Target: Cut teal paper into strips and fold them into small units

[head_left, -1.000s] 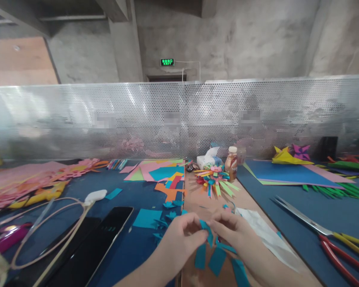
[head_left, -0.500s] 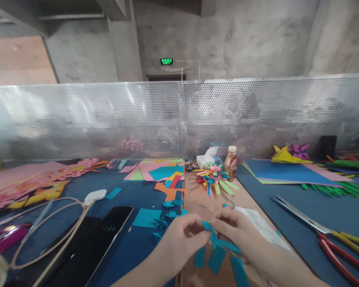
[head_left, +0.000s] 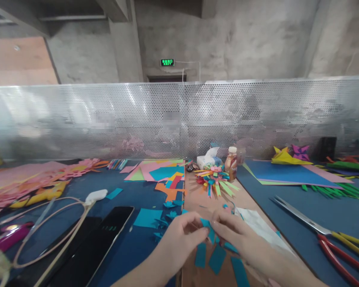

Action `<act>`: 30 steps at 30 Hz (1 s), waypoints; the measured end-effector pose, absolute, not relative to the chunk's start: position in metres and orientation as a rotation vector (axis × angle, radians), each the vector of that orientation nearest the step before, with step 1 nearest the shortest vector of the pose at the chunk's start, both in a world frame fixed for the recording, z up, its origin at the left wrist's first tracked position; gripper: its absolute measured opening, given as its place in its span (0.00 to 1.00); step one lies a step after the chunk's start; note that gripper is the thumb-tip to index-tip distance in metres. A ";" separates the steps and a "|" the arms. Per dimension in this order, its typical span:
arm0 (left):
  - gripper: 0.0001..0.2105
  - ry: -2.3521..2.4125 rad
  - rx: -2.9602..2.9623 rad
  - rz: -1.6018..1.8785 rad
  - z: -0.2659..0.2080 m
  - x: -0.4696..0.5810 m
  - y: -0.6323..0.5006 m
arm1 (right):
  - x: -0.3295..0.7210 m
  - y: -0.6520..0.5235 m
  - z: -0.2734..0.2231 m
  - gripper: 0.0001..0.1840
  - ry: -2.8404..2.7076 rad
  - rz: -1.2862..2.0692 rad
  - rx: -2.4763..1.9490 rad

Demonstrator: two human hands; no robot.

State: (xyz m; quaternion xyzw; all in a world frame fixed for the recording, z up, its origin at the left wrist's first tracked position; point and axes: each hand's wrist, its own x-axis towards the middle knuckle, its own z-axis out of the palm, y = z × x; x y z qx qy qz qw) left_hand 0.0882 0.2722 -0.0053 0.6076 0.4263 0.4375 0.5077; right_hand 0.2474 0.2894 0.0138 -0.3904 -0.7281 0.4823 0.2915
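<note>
Between the fingertips of both hands is a small piece of blue paper point(head_left: 210, 231), partly covered by the fingers. My left hand point(head_left: 184, 239) pinches its left side. From the right, my right hand point(head_left: 233, 229) pinches the same piece, its fingers curled close to the left ones. Below them, several blue paper strips point(head_left: 217, 259) lie on the brown board point(head_left: 194, 199). Left of my left hand are small folded blue paper shapes point(head_left: 160, 224) and a flat blue paper sheet point(head_left: 145, 217).
Scissors point(head_left: 320, 229) with red and yellow handles lie at the right. A black phone point(head_left: 107, 235) and a looped cable point(head_left: 77, 235) lie at the left. Farther back stand a colourful paper-strip flower point(head_left: 214, 177), a brown bottle point(head_left: 231, 163) and a tissue pack point(head_left: 208, 159). A perforated metal screen point(head_left: 137, 115) closes the back.
The held blue paper now shows less beneath my fingers, having turned or folded between them. Both hands stay in nearly the same place.
</note>
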 end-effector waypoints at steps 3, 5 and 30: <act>0.05 1.020 1.439 1.039 -0.003 0.089 0.271 | 0.249 0.287 0.013 0.14 -2.053 1.220 -1.003; 0.05 1.039 1.419 1.026 -0.002 0.089 0.271 | 0.249 0.286 0.013 0.13 -2.036 1.245 -0.981; 0.12 1.032 1.119 1.125 0.003 0.088 0.275 | 0.254 0.296 -0.002 0.11 -2.228 0.357 -0.690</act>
